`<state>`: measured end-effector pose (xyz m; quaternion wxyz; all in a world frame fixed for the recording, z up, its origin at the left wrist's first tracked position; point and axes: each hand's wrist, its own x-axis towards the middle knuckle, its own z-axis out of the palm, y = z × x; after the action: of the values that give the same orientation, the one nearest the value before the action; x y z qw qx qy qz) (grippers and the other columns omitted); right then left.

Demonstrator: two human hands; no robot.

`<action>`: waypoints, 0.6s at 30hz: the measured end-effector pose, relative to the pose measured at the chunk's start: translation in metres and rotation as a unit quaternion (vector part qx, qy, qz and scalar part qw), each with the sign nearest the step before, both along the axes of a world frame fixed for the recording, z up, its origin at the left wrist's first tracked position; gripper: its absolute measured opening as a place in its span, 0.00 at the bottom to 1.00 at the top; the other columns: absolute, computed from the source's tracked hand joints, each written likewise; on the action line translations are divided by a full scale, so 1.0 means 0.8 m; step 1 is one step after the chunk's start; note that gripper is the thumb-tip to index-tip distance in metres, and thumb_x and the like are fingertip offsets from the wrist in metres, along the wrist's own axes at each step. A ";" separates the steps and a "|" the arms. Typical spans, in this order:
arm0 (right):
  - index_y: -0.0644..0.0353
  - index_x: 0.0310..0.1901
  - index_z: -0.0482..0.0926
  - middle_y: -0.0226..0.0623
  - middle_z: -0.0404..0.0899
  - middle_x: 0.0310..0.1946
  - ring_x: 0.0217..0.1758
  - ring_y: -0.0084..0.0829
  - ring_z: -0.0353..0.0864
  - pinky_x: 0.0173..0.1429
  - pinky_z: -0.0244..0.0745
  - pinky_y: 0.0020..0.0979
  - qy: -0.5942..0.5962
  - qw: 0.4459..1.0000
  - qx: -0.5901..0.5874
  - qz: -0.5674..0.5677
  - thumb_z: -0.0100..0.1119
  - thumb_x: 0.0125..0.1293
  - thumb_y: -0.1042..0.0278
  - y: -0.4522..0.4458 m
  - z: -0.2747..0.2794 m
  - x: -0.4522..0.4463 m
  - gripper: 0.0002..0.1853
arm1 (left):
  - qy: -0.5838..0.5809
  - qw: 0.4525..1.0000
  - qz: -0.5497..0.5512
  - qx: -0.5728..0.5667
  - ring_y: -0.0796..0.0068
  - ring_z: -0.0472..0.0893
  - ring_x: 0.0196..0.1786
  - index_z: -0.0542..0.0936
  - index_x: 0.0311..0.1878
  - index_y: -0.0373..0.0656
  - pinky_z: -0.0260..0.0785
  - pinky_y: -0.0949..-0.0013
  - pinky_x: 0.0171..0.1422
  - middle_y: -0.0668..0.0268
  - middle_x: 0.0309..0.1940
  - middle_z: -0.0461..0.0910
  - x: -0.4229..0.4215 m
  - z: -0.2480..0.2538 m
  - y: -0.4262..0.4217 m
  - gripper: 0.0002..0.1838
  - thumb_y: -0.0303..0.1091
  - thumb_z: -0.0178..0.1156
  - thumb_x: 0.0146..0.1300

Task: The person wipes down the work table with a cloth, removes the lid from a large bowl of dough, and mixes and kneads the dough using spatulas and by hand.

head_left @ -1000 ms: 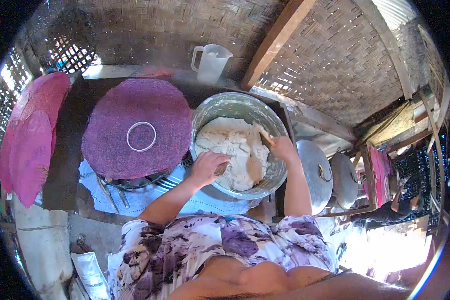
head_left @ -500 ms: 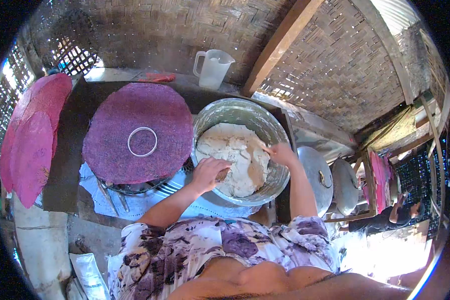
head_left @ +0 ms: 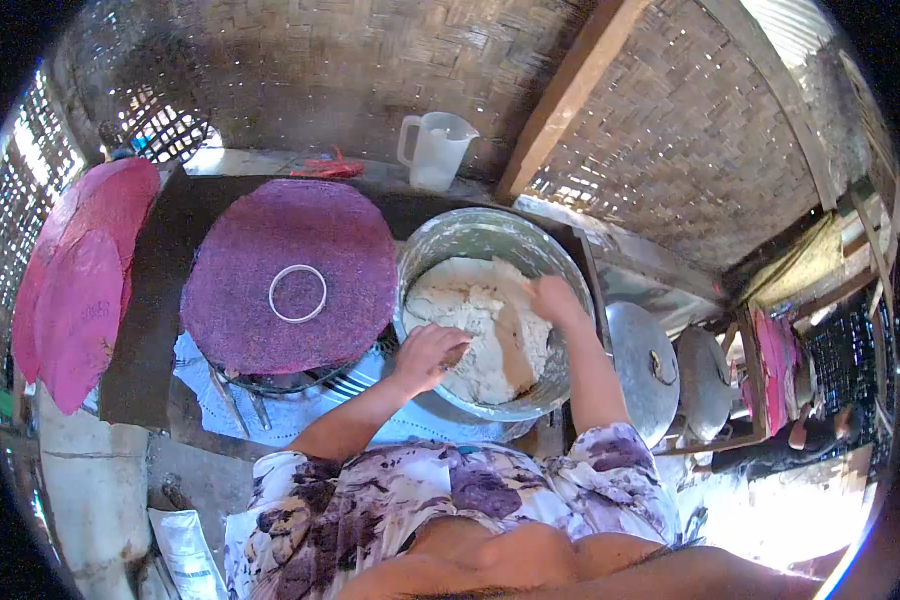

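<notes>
A large round metal basin (head_left: 560,395) stands in front of me with a pale, floury dough (head_left: 467,300) inside. The mass is lumpy, with a smooth shaded strip on its right side. My left hand (head_left: 432,358) is curled over the basin's near left rim, its fingertips reaching inside beside the dough. Inside on the right, my right hand (head_left: 558,303) has its fingers bent together against the dough's far right edge. Its fingertips are partly hidden.
Left of the basin, a white ring (head_left: 297,293) lies on a purple round mat (head_left: 240,250). Pink sheets (head_left: 85,290) hang farther left. A plastic pitcher (head_left: 440,155) stands behind the basin. Metal lids (head_left: 642,370) are to the right. Another person (head_left: 790,445) is at far right.
My right hand has moved left and farther from me across the dough, its fingers more bent. The left hand stays at the rim. The whole view has shifted slightly.
</notes>
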<state>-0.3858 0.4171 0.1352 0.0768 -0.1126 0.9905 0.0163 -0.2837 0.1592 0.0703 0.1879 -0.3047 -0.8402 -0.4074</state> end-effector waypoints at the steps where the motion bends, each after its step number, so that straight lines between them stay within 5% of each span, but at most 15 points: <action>1: 0.65 0.32 0.79 0.53 0.78 0.31 0.39 0.49 0.77 0.45 0.72 0.42 0.016 1.000 -0.011 -0.014 0.49 0.56 0.65 0.008 -0.026 -0.020 0.13 | 0.005 1.000 -0.002 0.008 0.64 0.75 0.44 0.76 0.41 0.50 0.65 0.62 0.48 0.68 0.40 0.78 -0.002 -0.006 0.000 0.12 0.37 0.60 0.53; 5: 0.65 0.33 0.80 0.54 0.77 0.36 0.41 0.48 0.78 0.47 0.73 0.42 0.009 0.999 0.046 0.004 0.56 0.48 0.68 -0.013 -0.122 -0.023 0.12 | 0.002 1.000 -0.004 0.030 0.63 0.75 0.43 0.76 0.41 0.50 0.66 0.62 0.47 0.68 0.40 0.77 -0.003 -0.006 -0.002 0.12 0.37 0.60 0.53; 8: 0.64 0.34 0.80 0.54 0.77 0.35 0.40 0.48 0.78 0.47 0.72 0.41 0.001 0.997 0.063 0.052 0.54 0.47 0.70 -0.036 -0.057 0.028 0.12 | -0.040 0.999 -0.012 -0.002 0.63 0.72 0.49 0.74 0.46 0.50 0.61 0.61 0.52 0.67 0.44 0.76 0.000 -0.007 -0.004 0.21 0.28 0.58 0.44; 11: 0.62 0.35 0.80 0.52 0.78 0.35 0.41 0.47 0.77 0.47 0.72 0.40 -0.059 0.998 -0.004 -0.014 0.53 0.47 0.69 -0.023 0.036 0.062 0.13 | 0.028 0.999 0.010 0.039 0.62 0.76 0.40 0.75 0.40 0.48 0.67 0.62 0.44 0.67 0.38 0.78 0.001 0.006 0.000 0.11 0.35 0.60 0.53; 16: 0.63 0.33 0.80 0.51 0.78 0.33 0.39 0.47 0.79 0.44 0.74 0.40 0.011 0.994 0.025 -0.104 0.51 0.48 0.71 0.038 0.067 0.074 0.11 | 0.000 0.999 -0.005 0.041 0.62 0.75 0.44 0.75 0.43 0.50 0.64 0.62 0.48 0.66 0.40 0.77 -0.002 -0.002 0.002 0.13 0.35 0.60 0.52; 18: 0.65 0.32 0.80 0.52 0.78 0.34 0.39 0.46 0.79 0.44 0.74 0.39 -0.097 0.979 0.046 -0.173 0.51 0.48 0.72 0.039 0.055 0.079 0.11 | 0.012 0.999 -0.001 0.041 0.62 0.75 0.43 0.75 0.41 0.49 0.64 0.61 0.47 0.66 0.39 0.77 -0.003 -0.004 0.003 0.12 0.36 0.60 0.53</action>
<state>-0.3228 0.4480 0.1790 0.1794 0.0631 0.9810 0.0369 -0.2860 0.1614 0.0674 0.2095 -0.3025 -0.8200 -0.4385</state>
